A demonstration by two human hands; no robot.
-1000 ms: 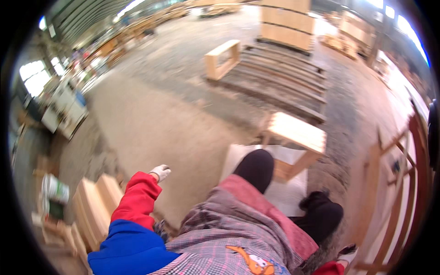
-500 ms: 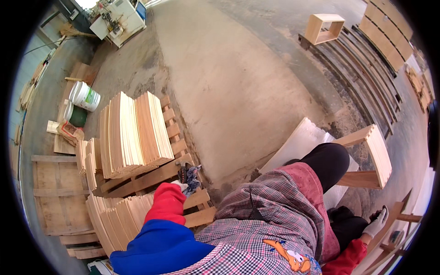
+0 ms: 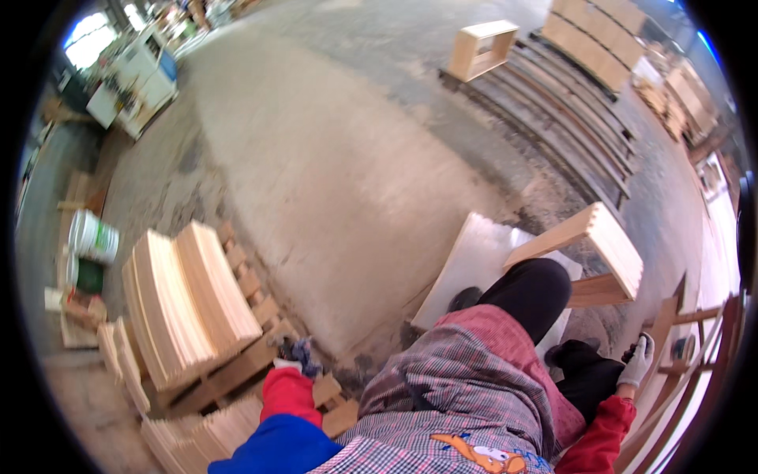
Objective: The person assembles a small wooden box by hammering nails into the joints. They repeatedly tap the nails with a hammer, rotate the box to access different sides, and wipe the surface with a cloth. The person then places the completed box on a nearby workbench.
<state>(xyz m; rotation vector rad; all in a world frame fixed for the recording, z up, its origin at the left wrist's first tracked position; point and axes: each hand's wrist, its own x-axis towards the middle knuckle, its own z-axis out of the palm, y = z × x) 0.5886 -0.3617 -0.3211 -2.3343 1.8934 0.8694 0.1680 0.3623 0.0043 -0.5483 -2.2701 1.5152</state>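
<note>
My left hand [image 3: 287,366], in a pale glove with dark fingers, is low beside the wooden pallet [image 3: 213,378]. Its fingers close on a crumpled blue-grey rag [image 3: 303,354]. Left of it, thin pale wooden boards [image 3: 180,304] stand in a tight stack on the pallet. My right hand [image 3: 638,362], gloved too, is at the lower right beside a wooden rack [image 3: 668,332]. Its fingers are curled around something dark that I cannot make out. Near my bent knee, a wooden box frame [image 3: 618,254] with finger-jointed corners stands on edge.
A pale sheet [image 3: 466,265] lies on the floor by my foot. Farther right, another box frame [image 3: 483,51] sits on long dark rails [image 3: 553,118], with stacked panels [image 3: 596,35] behind. White and green buckets [image 3: 95,237] stand at left, a machine [image 3: 138,83] at far left.
The view has swung, shifting the surroundings left. My right hand has risen slightly, its fingers more curled. My left hand stays by the rag and pallet.
</note>
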